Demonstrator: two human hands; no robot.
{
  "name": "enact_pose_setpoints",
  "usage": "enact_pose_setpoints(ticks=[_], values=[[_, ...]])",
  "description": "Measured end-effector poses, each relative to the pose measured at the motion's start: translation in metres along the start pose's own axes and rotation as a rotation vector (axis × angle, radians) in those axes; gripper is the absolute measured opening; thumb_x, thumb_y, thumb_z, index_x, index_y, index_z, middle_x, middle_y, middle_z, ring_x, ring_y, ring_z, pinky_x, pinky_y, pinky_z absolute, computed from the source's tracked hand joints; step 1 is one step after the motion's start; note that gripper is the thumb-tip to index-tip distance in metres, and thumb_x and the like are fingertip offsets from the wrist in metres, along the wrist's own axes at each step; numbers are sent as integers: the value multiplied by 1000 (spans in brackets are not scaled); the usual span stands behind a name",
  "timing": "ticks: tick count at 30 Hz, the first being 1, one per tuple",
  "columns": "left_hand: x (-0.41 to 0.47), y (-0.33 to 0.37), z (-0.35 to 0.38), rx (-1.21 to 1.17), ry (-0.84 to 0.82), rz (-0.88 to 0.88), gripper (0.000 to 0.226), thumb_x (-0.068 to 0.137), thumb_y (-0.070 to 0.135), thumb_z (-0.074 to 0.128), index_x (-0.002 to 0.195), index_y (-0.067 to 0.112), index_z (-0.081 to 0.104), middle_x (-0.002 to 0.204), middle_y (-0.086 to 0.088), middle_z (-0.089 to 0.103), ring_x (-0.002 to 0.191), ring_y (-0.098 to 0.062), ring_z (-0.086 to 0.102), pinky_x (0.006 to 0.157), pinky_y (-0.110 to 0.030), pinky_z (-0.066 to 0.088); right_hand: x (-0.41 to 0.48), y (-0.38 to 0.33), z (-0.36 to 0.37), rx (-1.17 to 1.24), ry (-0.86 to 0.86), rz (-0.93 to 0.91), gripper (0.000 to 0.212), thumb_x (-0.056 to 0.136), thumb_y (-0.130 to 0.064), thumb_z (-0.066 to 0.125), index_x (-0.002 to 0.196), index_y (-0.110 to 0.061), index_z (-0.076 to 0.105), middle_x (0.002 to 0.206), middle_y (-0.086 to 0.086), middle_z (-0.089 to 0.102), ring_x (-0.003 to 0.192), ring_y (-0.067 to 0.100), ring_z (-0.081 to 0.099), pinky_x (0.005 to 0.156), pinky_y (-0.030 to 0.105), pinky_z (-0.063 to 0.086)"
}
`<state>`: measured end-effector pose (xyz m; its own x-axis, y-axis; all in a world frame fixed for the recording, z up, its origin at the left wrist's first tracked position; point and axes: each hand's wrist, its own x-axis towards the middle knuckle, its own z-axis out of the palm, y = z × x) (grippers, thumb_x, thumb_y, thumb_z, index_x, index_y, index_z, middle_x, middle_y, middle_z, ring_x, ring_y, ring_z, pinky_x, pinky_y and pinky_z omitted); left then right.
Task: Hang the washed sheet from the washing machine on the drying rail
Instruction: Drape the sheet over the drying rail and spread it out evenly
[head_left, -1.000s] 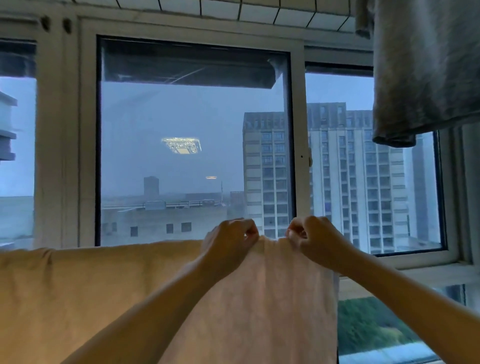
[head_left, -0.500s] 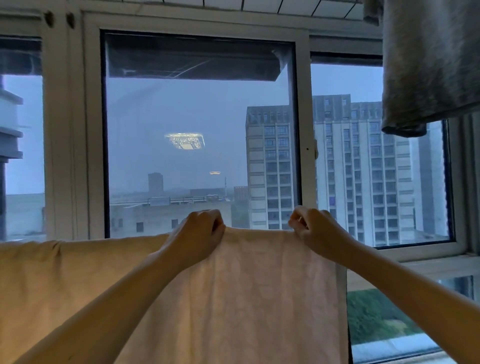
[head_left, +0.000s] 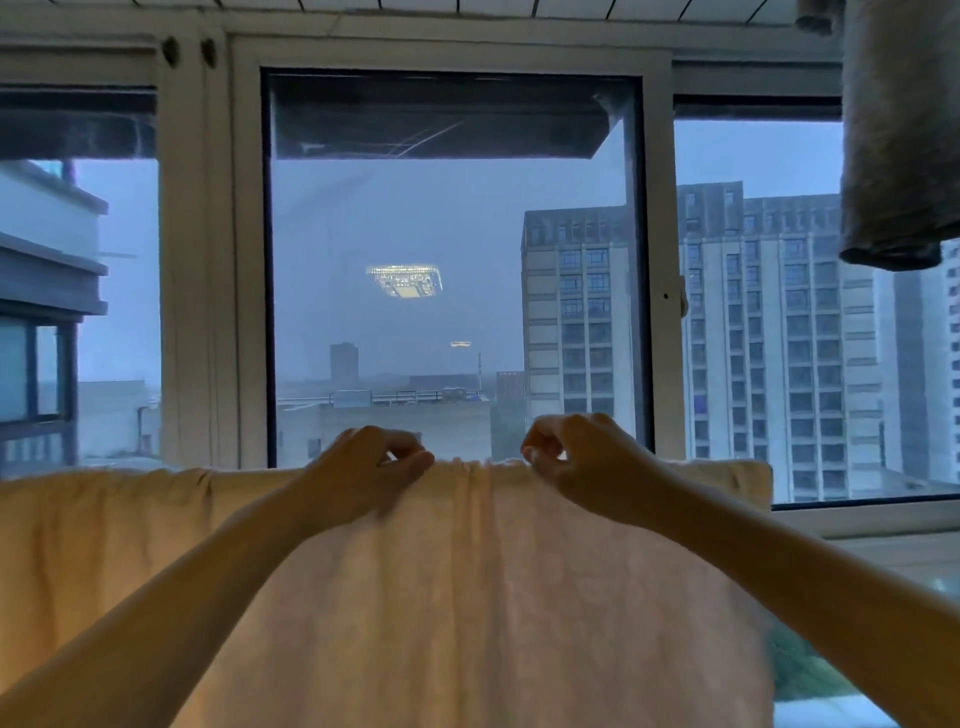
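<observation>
The washed sheet, pale cream with a faint pattern, hangs over the drying rail, which its top fold hides. It spans from the left edge of view to the right of the window post. My left hand sits at the top fold with curled fingers and pinches the fabric. My right hand does the same a short way to the right. Between the two hands the top edge is gathered into small pleats.
A grey towel hangs from above at the top right. Behind the sheet stands a white-framed window with tall buildings outside. A white sill runs below the right pane.
My left hand slid left along the top fold, away from my right hand. The sheet now reaches further right along the rail. The view has tilted up a little.
</observation>
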<state>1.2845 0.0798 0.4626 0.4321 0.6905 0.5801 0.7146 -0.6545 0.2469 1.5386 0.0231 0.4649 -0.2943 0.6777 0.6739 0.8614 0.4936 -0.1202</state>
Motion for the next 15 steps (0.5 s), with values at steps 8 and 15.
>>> enact_pose_setpoints(ticks=[8,15], values=[[-48,-86,-55,48,-19,-3,17,94,22,53,95,37,59,91,21,62,86,7,60,82,-7,46,35,-66,44,-50,66,-83,24,94,-33,51,112,-21,62,113,-5,62,97,4,58,84,19,47],[-72,-146,-88,56,49,41,13,91,22,58,99,29,64,89,20,62,92,10,57,76,-1,41,65,-120,91,-68,12,-60,32,96,-36,48,118,-16,60,115,1,62,97,12,62,85,28,53]])
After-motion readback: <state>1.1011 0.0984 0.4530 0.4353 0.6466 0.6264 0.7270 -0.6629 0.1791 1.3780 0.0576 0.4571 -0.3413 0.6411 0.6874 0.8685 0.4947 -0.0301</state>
